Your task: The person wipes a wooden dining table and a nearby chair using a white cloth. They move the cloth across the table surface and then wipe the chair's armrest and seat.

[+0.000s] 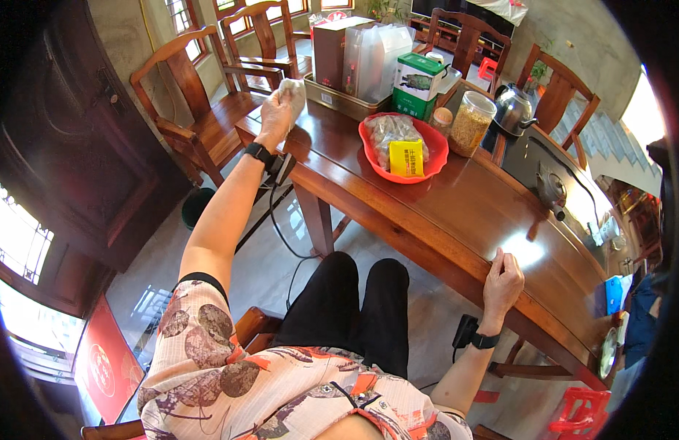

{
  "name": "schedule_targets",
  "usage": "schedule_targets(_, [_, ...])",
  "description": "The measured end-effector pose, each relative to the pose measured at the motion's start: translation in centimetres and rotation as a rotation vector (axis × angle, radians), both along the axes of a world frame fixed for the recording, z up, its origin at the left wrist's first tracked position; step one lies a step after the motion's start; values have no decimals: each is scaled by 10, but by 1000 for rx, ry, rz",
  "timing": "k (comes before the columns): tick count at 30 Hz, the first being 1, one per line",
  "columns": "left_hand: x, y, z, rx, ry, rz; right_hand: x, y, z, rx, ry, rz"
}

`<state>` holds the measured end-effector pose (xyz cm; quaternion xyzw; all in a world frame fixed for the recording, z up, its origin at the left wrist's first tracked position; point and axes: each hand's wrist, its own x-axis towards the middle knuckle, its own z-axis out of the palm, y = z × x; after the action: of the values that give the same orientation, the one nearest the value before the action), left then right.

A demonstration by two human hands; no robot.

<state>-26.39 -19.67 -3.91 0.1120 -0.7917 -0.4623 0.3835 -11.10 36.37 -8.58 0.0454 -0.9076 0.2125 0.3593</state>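
My left hand [274, 114] grips a pale, crumpled cloth or tissue [295, 96] at the far left end of the polished wooden table [367, 212]. A black strap with a device sits on that wrist. On the table's front edge at the right rests my right hand [503, 280], its fingers curled in with no object visible in them. Between the two hands, a red plastic basin [367, 157] holds a clear bag of roundish things [391, 132] and a yellow packet [406, 158]. The bag's contents are too blurred to name.
Behind the basin stand a metal tray [331, 102] of boxes, a green-and-white tin [415, 85], a jar of grains [471, 125] and a steel kettle [512, 110]. A teapot [549, 187] sits farther right. Wooden chairs [191, 93] surround the table; a cable [279, 225] hangs below my left wrist.
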Motion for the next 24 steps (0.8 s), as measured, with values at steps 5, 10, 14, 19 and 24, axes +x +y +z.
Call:
schedule_targets(5, [-60,-12,-15,-4,63,-13,0,1,-3,34,-10,-29])
schedule_targets(10, [-72,28,-47,-763,-133,-149,0,1,-2,-13,16,24])
schedule_targets(14, [-35,69,-39,-602,-432,-393,2,0,0,-43,20,37])
schedule_targets(19, [-5,59,0,-42,-283,-235,4,-2,1,-74,1,38])
schedule_targets(24, [12,34,25,327,1,-341,3,0,2,-73,-19,33])
